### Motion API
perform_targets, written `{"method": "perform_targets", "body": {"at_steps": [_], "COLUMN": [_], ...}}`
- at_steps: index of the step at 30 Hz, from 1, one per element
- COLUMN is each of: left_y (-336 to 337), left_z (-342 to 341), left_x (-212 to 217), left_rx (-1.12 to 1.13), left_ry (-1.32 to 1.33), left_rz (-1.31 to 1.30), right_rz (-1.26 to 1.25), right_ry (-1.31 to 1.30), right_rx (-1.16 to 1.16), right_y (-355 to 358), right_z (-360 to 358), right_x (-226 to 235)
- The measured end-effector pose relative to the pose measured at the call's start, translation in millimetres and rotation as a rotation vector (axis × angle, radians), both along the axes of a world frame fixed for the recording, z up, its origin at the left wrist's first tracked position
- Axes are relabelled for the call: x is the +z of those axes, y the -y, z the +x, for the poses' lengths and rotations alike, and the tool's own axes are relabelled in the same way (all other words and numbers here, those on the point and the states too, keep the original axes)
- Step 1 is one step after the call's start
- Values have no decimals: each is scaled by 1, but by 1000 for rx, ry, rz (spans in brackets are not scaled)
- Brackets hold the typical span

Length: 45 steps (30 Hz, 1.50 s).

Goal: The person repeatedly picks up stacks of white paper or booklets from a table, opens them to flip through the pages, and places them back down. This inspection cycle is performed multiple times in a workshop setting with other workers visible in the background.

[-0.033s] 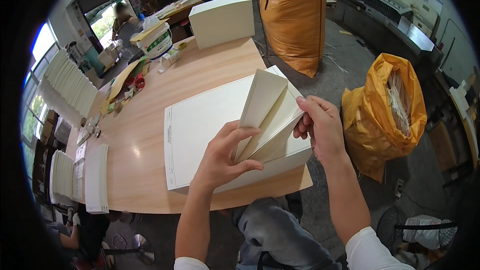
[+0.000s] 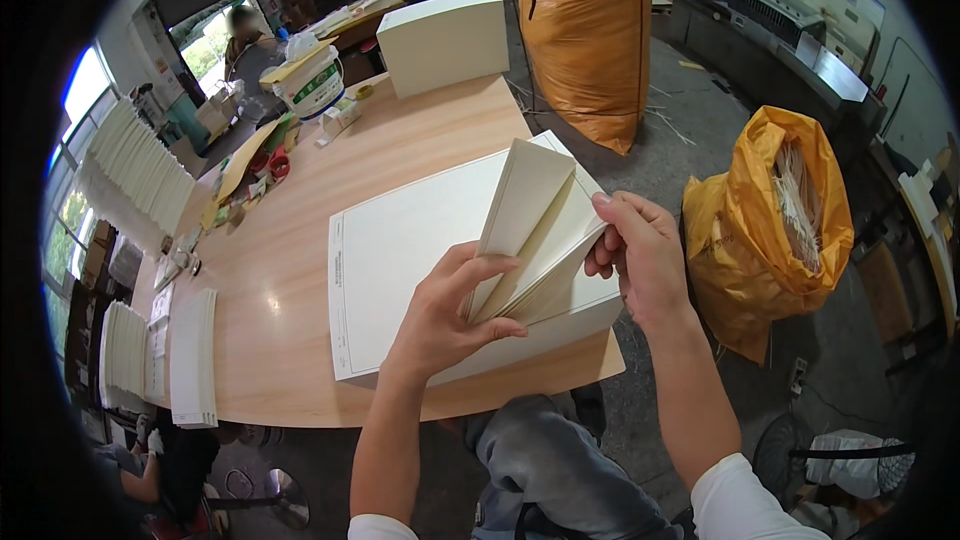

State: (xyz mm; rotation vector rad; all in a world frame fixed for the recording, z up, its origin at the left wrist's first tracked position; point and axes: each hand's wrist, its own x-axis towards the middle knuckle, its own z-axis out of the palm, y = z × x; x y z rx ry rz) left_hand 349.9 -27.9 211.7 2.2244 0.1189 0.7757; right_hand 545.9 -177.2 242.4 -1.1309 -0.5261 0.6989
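A small bundle of folded cream paper sheets (image 2: 530, 198) is fanned open between my hands, tilted above a thick stack of large white sheets (image 2: 415, 240). My left hand (image 2: 452, 305) wraps round the lower left end of the bundle, with thumb and fingers on either side of it. At the bundle's right edge, my right hand (image 2: 640, 252) pinches the paper between thumb and curled fingers. The stack beneath has thin printed border lines and lies at the front right of the wooden table (image 2: 275, 260).
Tall paper piles (image 2: 138, 165) and narrow paper stacks (image 2: 193, 360) line the left side. A white block of paper (image 2: 445, 40) and a bucket (image 2: 312, 85) stand at the back. Orange sacks of shredded paper (image 2: 590, 55) are on the floor. A person's gloved hands (image 2: 150, 435) show lower left.
My hands and the folded sheets stay in the same place. At the lower left, the other person's gloved hands have shifted slightly.
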Motion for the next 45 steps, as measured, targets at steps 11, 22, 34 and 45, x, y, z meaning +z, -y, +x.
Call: {"method": "perform_targets", "body": {"at_steps": [11, 22, 34, 45], "left_y": [9, 5, 7, 5], "left_z": [6, -2, 4, 3], "left_x": [-2, 2, 5, 1], "left_rx": [106, 16, -17, 57], "left_ry": [95, -27, 33, -2], "left_rz": [-140, -64, 139, 32], "right_rz": [-108, 40, 87, -161], "right_ry": [333, 54, -59, 992], "right_rx": [-86, 21, 36, -501], "right_y": [-2, 0, 3, 34], "right_z": [0, 1, 2, -32], "right_x": [-9, -7, -5, -43]}}
